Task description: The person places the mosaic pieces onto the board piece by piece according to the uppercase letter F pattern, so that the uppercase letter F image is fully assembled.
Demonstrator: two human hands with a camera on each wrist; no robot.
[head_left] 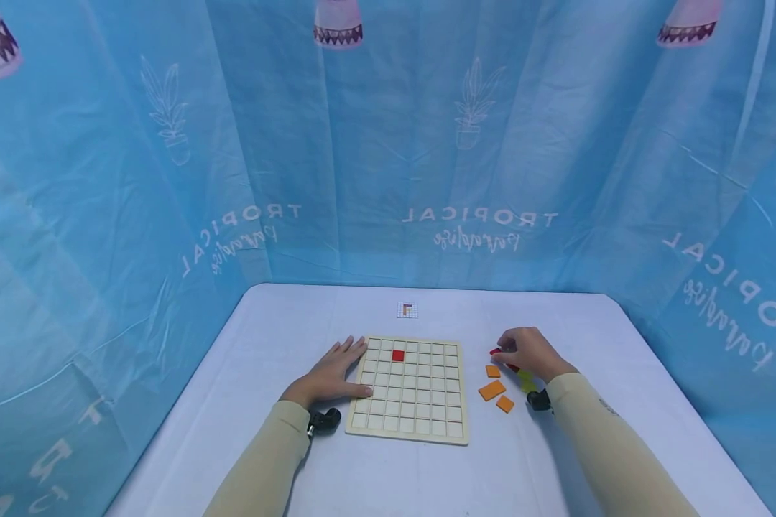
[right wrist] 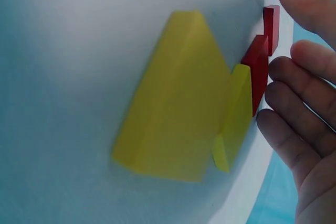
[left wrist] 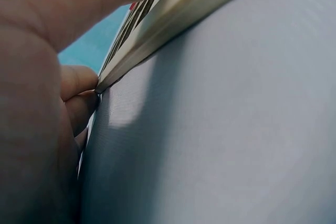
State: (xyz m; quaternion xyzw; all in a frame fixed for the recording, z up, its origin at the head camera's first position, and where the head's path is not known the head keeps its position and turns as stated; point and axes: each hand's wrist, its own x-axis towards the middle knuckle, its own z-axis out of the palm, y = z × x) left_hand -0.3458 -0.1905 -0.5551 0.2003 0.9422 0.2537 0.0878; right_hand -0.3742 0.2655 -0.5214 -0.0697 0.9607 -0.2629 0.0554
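My left hand (head_left: 330, 373) rests at the left side of a light wooden grid board (head_left: 414, 439), fingers spread along its edge and the thumb lying over the rim. In the left wrist view, the thumb (left wrist: 100, 3) crosses the board's side. One red square tile (head_left: 397, 355) sits in a cell near the board's far side. To the right, my right hand (head_left: 532, 353) hovers low over red tiles (right wrist: 257, 66). Its thumb and fingertips are apart, close to a small red tile (right wrist: 271, 30). Yellow tiles (right wrist: 173, 103) lie under the palm, partly hidden in the head view.
Orange tiles (head_left: 492, 390) lie between the board and my right hand. A small card with a coloured grid pattern (head_left: 407, 310) lies beyond the board. The white-covered table (head_left: 284, 316) is bordered by blue printed curtains (head_left: 388, 158) at the back and sides.
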